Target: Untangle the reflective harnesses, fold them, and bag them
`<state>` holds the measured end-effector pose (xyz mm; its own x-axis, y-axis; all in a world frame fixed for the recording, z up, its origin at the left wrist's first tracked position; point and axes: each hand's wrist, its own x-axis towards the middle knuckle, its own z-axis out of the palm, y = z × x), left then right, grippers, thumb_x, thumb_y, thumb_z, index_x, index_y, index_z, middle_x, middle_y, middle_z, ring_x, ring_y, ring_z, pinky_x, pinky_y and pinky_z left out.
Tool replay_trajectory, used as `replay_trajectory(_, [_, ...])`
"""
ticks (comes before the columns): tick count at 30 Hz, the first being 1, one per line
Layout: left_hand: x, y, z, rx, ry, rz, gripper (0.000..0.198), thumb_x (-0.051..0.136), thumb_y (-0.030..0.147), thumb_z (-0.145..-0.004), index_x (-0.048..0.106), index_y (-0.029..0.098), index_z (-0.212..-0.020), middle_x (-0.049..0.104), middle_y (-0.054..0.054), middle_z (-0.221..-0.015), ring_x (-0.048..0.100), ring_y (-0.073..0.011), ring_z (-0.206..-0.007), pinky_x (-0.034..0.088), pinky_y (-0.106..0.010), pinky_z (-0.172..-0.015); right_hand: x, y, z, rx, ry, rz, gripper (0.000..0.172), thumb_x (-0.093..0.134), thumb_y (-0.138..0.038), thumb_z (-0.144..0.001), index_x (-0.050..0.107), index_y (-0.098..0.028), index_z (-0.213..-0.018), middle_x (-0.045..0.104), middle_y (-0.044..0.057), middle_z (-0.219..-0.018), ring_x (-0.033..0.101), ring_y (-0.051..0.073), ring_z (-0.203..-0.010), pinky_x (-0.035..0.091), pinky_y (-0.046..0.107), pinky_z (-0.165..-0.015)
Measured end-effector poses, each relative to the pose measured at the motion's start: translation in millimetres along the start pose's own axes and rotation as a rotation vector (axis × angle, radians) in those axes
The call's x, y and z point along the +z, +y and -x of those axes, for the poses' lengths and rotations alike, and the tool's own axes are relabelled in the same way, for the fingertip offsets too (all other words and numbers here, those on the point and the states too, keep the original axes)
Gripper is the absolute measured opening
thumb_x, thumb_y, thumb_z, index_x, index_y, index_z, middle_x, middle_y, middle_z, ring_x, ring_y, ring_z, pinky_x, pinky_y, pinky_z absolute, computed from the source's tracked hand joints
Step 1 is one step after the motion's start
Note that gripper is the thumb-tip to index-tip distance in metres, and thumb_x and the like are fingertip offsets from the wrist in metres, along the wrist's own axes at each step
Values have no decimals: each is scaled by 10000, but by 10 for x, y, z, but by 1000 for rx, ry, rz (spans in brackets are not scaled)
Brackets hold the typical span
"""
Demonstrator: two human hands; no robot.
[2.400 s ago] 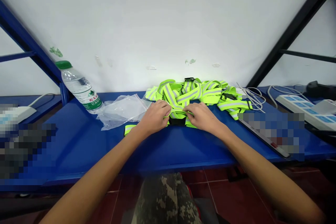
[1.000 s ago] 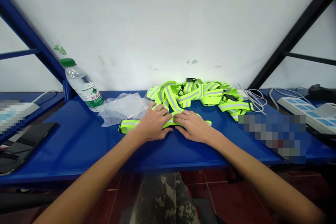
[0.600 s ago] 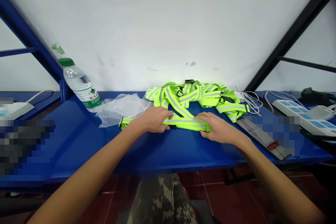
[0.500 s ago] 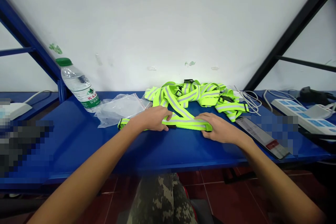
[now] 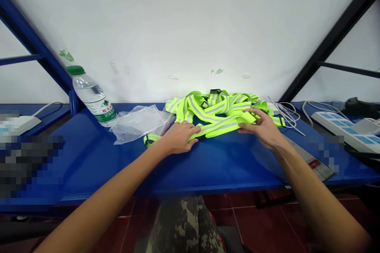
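A neon-yellow reflective strap with a silver stripe stretches between my two hands. My left hand is closed around its left part, close to the table, and a short looped end sticks out past the wrist. At the other end, my right hand has thumb and fingers closed on the folded strap, slightly lifted. Behind lies a tangled heap of the same reflective straps with black buckles; the held strap seems to run into it. Clear plastic zip bags lie left of my left hand.
A water bottle with a green cap stands at the left by the blue frame. On the blue table, a phone lies partly behind my right forearm. White cables and a power strip are at the right.
My right hand has moved to the right and up, pulling the strap's end toward the heap's right side. My left hand stays on the strap, nearly in place.
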<state>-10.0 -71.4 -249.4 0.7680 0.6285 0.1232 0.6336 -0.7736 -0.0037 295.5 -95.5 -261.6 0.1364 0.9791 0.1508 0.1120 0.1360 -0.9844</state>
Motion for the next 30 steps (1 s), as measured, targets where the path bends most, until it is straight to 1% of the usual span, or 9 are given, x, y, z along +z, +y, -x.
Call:
replay_trajectory(3, [98,44,-3,9,50,-33,339,415,339,-989,548,252,-1288,625,-110,-1184,569,-292,-1099,434,-455,-916,208,-77,-29,-122,142,-54,568,851,-342,-581,557,-221,-1052,645,38,-975,657,185,-744,613,377,-658])
replay_trajectory(7, [176,63,26,2,89,-28,334,387,344,-1004,583,255,-1261,601,-121,-1233,543,-297,-1154,421,-476,-959,572,-151,24,-457,157,311,148,654,-321,-821,624,-193,-890,634,67,-920,631,181,-750,579,318,-611])
replay_trajectory(10, [212,48,44,-2,120,-17,344,397,347,-1003,593,259,-1271,602,-125,-1232,542,-296,-1156,422,-483,-971,826,-99,87,-790,26,642,155,511,-196,-911,658,-187,-957,640,100,-992,636,214,-923,576,358,-789])
replay_trajectory(12, [221,27,49,-10,143,5,341,427,357,-992,612,251,-1257,619,-126,-1203,549,-303,-1144,429,-490,-968,941,-17,114,-911,-129,820,229,481,-147,-923,663,-185,-1057,641,114,-1087,626,232,-1011,556,376,-862])
replay_trajectory(17, [163,-18,57,45,280,284,242,534,360,-950,673,206,-1075,673,-82,-1161,605,-228,-1101,461,-369,-969,1026,171,127,-952,-251,1071,263,494,-114,-916,673,-178,-1098,656,114,-1102,614,263,-1002,561,373,-756])
replay_trajectory(20, [140,-30,71,-128,444,367,230,613,417,-892,637,189,-908,691,-61,-972,642,-215,-940,496,-351,-861,1024,204,133,-986,-273,1105,236,508,-104,-912,688,-175,-1046,664,112,-1065,610,262,-948,555,381,-734])
replay_trajectory(22, [154,-43,88,-200,515,344,346,681,454,-832,601,180,-1027,682,-81,-1040,634,-247,-981,495,-384,-871,1023,207,144,-1004,-284,1098,231,508,-100,-910,685,-169,-1042,664,115,-1058,606,263,-947,553,387,-753])
replay_trajectory(24, [178,-61,112,-170,500,299,431,688,464,-829,569,183,-1133,672,-95,-1126,617,-268,-1051,482,-405,-910,1021,207,161,-1001,-287,1057,234,501,-112,-916,673,-156,-1068,664,121,-1064,605,259,-963,552,390,-786])
replay_trajectory(30, [179,-87,208,-99,351,229,427,660,573,-831,592,187,-999,687,-83,-1017,622,-270,-1003,478,-403,-874,1033,183,195,-954,-282,928,365,554,-260,-911,601,-112,-1241,620,154,-1260,549,281,-1208,473,441,-1042])
